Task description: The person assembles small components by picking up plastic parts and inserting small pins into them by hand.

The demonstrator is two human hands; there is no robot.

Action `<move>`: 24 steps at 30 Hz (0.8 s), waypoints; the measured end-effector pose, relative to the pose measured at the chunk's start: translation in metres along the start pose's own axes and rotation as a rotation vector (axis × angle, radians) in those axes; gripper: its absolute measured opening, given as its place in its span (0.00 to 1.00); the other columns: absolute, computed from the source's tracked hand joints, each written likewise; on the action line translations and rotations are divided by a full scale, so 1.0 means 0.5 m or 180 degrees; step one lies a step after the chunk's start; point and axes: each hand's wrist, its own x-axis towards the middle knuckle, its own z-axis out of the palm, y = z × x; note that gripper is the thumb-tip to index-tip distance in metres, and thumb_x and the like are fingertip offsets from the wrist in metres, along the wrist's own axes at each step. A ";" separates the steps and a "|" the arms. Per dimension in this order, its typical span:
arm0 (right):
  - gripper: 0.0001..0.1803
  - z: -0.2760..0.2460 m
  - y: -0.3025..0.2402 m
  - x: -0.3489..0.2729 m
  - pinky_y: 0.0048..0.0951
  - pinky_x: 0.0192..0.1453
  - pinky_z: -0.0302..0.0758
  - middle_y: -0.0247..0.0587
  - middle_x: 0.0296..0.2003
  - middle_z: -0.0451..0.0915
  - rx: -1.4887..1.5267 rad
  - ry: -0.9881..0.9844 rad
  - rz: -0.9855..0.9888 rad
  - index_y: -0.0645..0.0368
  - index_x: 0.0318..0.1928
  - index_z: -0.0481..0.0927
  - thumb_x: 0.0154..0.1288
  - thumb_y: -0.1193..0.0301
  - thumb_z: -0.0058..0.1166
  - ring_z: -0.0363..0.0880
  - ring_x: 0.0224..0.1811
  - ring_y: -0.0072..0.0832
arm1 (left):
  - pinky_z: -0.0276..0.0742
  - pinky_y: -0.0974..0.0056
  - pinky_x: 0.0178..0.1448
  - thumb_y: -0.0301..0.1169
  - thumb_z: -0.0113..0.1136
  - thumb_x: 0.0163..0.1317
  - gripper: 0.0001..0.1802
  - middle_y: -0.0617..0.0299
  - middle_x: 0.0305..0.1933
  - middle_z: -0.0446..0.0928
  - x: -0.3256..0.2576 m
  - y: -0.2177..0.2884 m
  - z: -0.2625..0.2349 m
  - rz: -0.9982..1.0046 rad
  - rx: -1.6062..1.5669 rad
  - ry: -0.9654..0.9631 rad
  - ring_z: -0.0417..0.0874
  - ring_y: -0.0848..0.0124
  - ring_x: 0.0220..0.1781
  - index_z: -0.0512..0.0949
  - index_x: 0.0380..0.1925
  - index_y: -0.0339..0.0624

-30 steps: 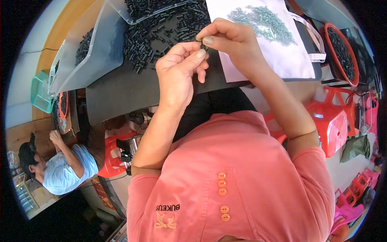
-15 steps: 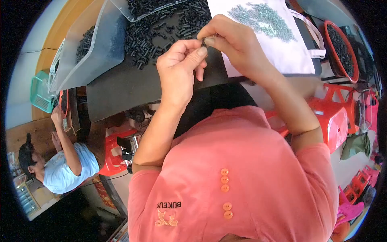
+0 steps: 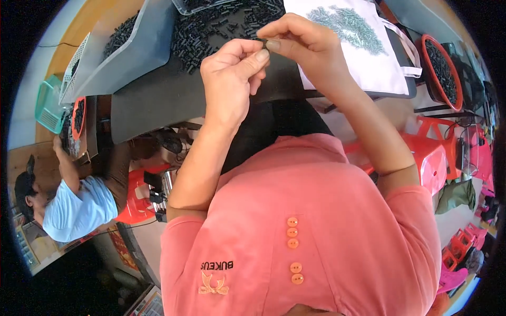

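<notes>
My left hand (image 3: 229, 73) is closed in a pinch, thumb against the curled fingers, on a small black part (image 3: 263, 43). From the other side, my right hand (image 3: 311, 50) pinches at the same spot with thumb and forefinger. The fingertips cover most of the part, so its exact shape is hidden. Beyond my left hand, many short black tube-like pieces (image 3: 197, 39) lie loose on a dark table (image 3: 158, 95). Past my right hand, a pile of small grey-green slender pieces (image 3: 350, 29) rests on a white cloth bag (image 3: 337, 71).
A translucent plastic bin (image 3: 132, 66) holding black pieces stands at the left. A red-rimmed basin (image 3: 458, 89) of black pieces is at the far right, above red plastic stools (image 3: 429, 158). At left, a person in a light blue shirt (image 3: 79, 208) reaches toward a red-rimmed container (image 3: 79, 118).
My view has shifted slightly. Both my hands keep pinching together at nearly the same place. The person at left has lowered an arm, and the red-rimmed container there now shows more fully.
</notes>
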 end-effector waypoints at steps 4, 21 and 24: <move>0.09 0.009 -0.016 -0.012 0.27 0.38 0.73 0.39 0.30 0.76 -0.0060 0.0031 0.0004 0.62 0.40 0.81 0.58 0.78 0.59 0.78 0.32 0.28 | 0.66 0.75 0.22 0.23 0.61 0.61 0.06 0.60 0.28 0.79 -0.007 -0.005 -0.009 -0.0062 -0.0223 -0.0016 0.74 0.79 0.22 0.80 0.35 0.29; 0.19 0.018 -0.009 -0.010 0.37 0.38 0.72 0.39 0.32 0.75 -0.1504 0.0399 -0.0930 0.58 0.40 0.78 0.42 0.74 0.63 0.76 0.33 0.39 | 0.76 0.71 0.33 0.23 0.61 0.61 0.07 0.55 0.36 0.82 0.018 0.006 -0.007 -0.0213 -0.0511 -0.0372 0.80 0.73 0.31 0.81 0.35 0.28; 0.20 0.018 -0.012 -0.022 0.36 0.38 0.72 0.39 0.32 0.75 -0.1567 0.0342 -0.0919 0.58 0.40 0.79 0.41 0.74 0.63 0.76 0.34 0.39 | 0.76 0.71 0.33 0.23 0.60 0.61 0.06 0.54 0.36 0.82 0.008 -0.003 0.000 -0.0059 -0.0448 -0.0350 0.80 0.73 0.30 0.81 0.34 0.28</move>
